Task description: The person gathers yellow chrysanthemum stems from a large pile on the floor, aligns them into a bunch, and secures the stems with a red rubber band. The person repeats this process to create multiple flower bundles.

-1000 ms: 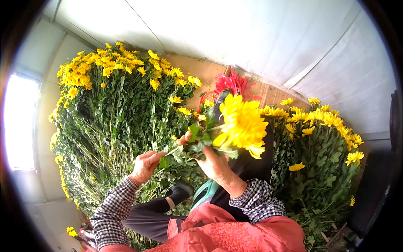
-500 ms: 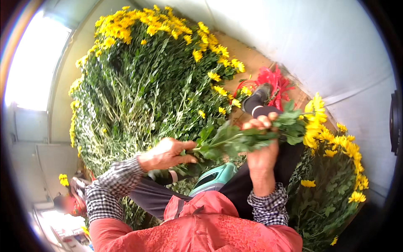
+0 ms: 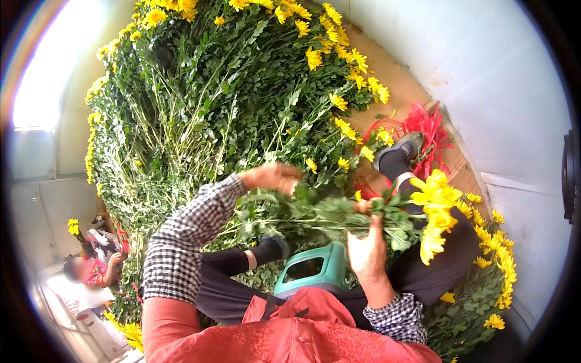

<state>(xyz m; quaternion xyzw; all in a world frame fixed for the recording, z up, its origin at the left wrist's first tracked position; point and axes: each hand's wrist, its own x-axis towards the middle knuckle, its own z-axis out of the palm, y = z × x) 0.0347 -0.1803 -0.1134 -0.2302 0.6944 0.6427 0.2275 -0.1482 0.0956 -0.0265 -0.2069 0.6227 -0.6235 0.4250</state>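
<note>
My right hand [image 3: 370, 254] is closed around the upper stems of a bunch of yellow chrysanthemums [image 3: 436, 209]. The blooms point right, while the leafy stems stretch left across my lap. Above those stems is my left hand [image 3: 275, 177], close to the leaves; motion smears its fingers, so whether it grips anything is unclear. In front of me lies a large heap of cut chrysanthemums [image 3: 200, 109], stems toward me and flowers around its far and side edges.
A second chrysanthemum pile [image 3: 466, 320] lies at my right. Between my legs is a teal plastic object [image 3: 330, 272] with a dark opening. Red plastic strips [image 3: 428, 136] lie beside my shoe [image 3: 399, 148], near the pale wall [image 3: 484, 91]. Another person [image 3: 97, 269] sits far left.
My left hand has moved up and right, off the stem ends. The right hand with the bunch has dropped slightly lower. The view has shifted.
</note>
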